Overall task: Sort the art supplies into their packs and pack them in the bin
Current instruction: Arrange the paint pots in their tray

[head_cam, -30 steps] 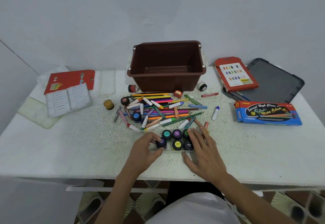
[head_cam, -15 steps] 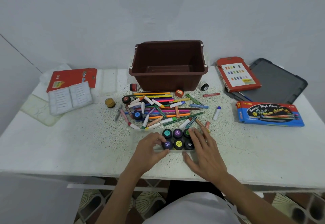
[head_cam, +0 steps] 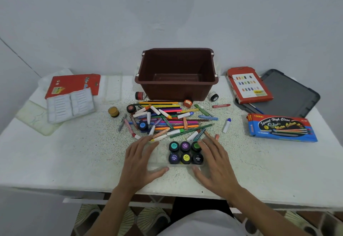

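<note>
A clear plastic paint tray (head_cam: 161,153) lies near the table's front edge with six small paint pots (head_cam: 185,152) in its right part, in two rows. My left hand (head_cam: 141,161) spans the tray's empty left end, fingers spread, thumb at the near edge. My right hand (head_cam: 216,161) spans the right end the same way, touching the green pot. Behind the tray lies a mixed pile of pens, pencils and crayons (head_cam: 167,119). The brown bin (head_cam: 176,89) stands empty behind the pile.
Loose pots lie around the pile: gold (head_cam: 113,111), red (head_cam: 139,95), orange (head_cam: 187,103), white (head_cam: 213,96), blue (head_cam: 143,125). A blue pencil box (head_cam: 282,128), red pack (head_cam: 248,85) and grey lid (head_cam: 291,94) sit right. Another red pack (head_cam: 74,83) and a blister insert (head_cam: 70,104) sit left.
My left hand has let go of the dark purple pot, now seated in the tray, and moved left to the tray's empty end with fingers spread. My right hand stays at the right end.
</note>
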Available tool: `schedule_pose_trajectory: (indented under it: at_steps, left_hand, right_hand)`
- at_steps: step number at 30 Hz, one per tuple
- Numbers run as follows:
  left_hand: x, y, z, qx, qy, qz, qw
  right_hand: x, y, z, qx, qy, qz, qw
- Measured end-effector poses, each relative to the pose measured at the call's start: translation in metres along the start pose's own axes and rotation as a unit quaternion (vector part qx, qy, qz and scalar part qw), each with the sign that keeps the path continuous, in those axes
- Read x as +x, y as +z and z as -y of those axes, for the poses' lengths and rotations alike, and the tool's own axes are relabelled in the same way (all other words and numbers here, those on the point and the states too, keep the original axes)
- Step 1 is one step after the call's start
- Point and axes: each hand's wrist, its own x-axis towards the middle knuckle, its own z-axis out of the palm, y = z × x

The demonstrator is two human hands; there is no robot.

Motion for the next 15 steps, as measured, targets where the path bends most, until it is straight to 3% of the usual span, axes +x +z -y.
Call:
schedule_pose_trajectory:
  at_steps: [8, 15]
  left_hand:
    - [0.001, -0.003, -0.001, -0.009, -0.034, -0.010, 0.999]
    - [0.002, -0.004, 0.000, -0.024, -0.047, 0.006, 0.999]
  right_hand:
    - [0.112, -0.019, 0.002, 0.089, 0.060, 0.012, 0.994]
    - [0.189, -0.002, -0.004, 0.006, 0.071, 0.058, 0.996]
